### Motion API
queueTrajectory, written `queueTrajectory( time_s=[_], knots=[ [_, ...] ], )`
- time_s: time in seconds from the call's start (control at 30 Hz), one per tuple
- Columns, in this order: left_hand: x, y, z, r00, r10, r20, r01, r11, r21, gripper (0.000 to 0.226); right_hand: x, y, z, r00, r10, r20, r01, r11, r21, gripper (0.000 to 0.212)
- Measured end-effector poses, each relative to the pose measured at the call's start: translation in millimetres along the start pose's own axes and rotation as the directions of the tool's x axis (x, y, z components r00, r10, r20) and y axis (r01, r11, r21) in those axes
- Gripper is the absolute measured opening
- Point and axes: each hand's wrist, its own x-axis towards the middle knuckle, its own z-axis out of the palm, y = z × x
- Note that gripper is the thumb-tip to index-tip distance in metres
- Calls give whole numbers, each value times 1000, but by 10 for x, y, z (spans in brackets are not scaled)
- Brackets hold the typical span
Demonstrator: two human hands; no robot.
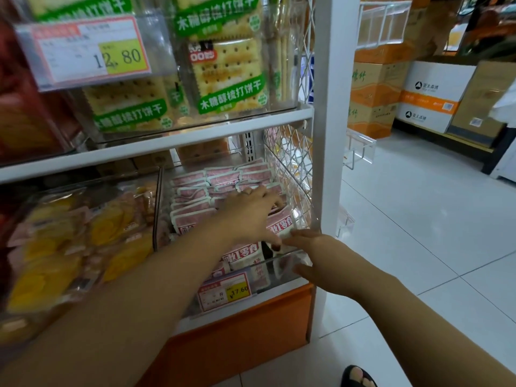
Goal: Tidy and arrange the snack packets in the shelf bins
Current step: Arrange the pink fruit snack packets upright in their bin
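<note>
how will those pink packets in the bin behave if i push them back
Probably light and floppy: the pink packets look like thin, flat pouches with crimped edges. Likely to topple or slide: they lean on one another in loose rows inside the clear bin. Their shiny film may slip in a loose grip.

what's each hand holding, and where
Left hand grips a pink packet, fingers over its top edge, thumb on its front. Right hand touches its corner; hold unclear.
</note>
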Motion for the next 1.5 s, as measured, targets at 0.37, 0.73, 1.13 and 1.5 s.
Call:
queueTrajectory(
  time_s=[0.37,0.73,1.13,1.5],
  knots=[
    [-1043,-468,-309,980,-36,198,42,999,-25,18,25,-210,-80,999,47,-10,-47,996,-75,39],
    [-1088,-504,-100,998,-55,-26,61,958,281,21,183,-287,-15,977,69,201,-78,996,38,39],
    [-1189,-399,-679,984,-169,-61,172,984,50,25,9,-172,-122,985,30,170,-56,987,150,56],
    [-274,344,-279,1000,17,0,-17,975,-222,35,-205,31,-351,993,92,-78,-80,986,146,26]
  ],
)
